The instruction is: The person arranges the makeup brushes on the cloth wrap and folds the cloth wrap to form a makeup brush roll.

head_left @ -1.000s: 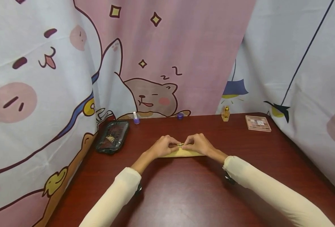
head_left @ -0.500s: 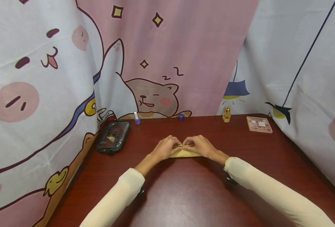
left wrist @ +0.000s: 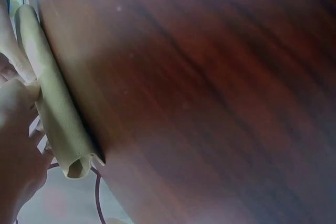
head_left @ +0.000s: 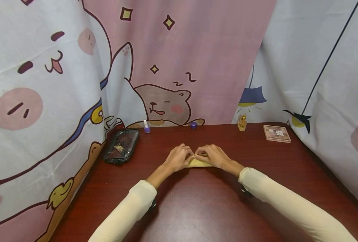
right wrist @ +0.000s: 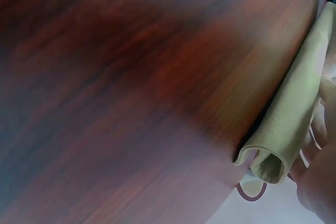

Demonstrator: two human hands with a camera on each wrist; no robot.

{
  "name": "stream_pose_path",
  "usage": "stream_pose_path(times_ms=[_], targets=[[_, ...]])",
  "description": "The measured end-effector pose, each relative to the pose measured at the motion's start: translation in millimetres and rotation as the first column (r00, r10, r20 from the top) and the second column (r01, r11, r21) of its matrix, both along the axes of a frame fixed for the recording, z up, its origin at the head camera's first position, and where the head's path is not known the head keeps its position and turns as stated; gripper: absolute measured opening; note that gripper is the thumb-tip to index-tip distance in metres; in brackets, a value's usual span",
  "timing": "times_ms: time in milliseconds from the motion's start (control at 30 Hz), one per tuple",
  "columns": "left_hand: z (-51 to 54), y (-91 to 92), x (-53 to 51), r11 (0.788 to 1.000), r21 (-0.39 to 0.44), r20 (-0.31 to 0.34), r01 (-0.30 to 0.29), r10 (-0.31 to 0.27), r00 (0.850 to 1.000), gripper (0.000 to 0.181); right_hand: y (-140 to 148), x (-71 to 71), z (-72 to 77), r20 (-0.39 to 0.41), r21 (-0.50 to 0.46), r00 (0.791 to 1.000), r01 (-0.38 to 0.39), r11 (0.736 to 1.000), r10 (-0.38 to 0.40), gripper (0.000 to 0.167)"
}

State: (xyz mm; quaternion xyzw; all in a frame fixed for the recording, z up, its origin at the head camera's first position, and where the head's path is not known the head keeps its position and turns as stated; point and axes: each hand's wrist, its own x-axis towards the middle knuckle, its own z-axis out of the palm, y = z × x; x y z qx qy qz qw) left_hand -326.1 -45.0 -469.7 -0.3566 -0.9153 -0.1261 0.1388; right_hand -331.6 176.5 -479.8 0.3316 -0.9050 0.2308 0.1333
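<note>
A pale yellow fabric roll [head_left: 198, 163] lies crosswise on the table in the head view, beneath both hands. My left hand [head_left: 177, 158] pinches at its top middle, thumb and fingers bent together. Facing it, my right hand [head_left: 213, 156] pinches almost at the same spot, fingertips close to the left ones. A thin light line shows between them, too small to tell whether cord or fabric edge. The left wrist view shows the roll [left wrist: 58, 98] with one hollow end and a loose flap. At its other end, in the right wrist view, the roll [right wrist: 291, 114] also curls open.
A black-edged clear pouch [head_left: 127, 137] lies at left on the dark red table [head_left: 179, 208]. Along the back stand a purple nail polish bottle [head_left: 147, 128], a small purple jar [head_left: 193, 125] and a gold perfume bottle [head_left: 242, 124]. A makeup palette [head_left: 277, 133] lies back right.
My left hand has shifted slightly right, closer to the right hand. The gold-coloured bit between the fingertips has shrunk to a thin line. My right hand stays nearly in place.
</note>
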Motion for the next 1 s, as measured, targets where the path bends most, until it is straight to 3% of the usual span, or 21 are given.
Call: stream_pose_path(times_ms=[100, 367, 500, 667, 867, 1000], targets=[[0.1, -0.6, -1.1, 1.000, 0.019, 0.005, 0.001, -0.001, 1.000, 0.016, -0.1, -0.9, -0.4, -0.007, -0.003, 1.000, -0.001, 1.000, 0.001, 0.008], [-0.2, -8.7, -4.0, 0.999, 0.052, 0.092, 0.005, -0.010, 0.996, 0.027, 4.1, -0.1, -0.8, 0.057, 0.004, 0.998, -0.004, 1.000, 0.004, 0.015], [1.8, -23.8, -5.0, 0.998, 0.055, 0.120, 0.023, -0.029, 0.992, 0.036, 11.8, 3.7, 0.4, 0.062, -0.001, 0.998, -0.019, 1.000, 0.019, 0.027], [5.9, -51.1, -1.9, 0.998, 0.053, 0.175, -0.021, 0.012, 0.984, 0.050, 34.1, 9.2, 2.8, 0.046, 0.029, 0.999, -0.004, 1.000, 0.002, 0.039], [9.1, -86.7, 2.4, 0.997, -0.025, 0.133, -0.068, 0.071, 0.989, 0.067, 74.5, 15.1, 6.6, -0.020, 0.133, 1.000, -0.009, 0.991, 0.012, 0.061], [11.7, -107.2, 4.9, 0.993, -0.075, 0.087, -0.095, 0.101, 0.991, 0.081, 104.2, 14.7, 5.7, -0.070, 0.216, 0.996, 0.064, 0.974, -0.050, 0.083]])
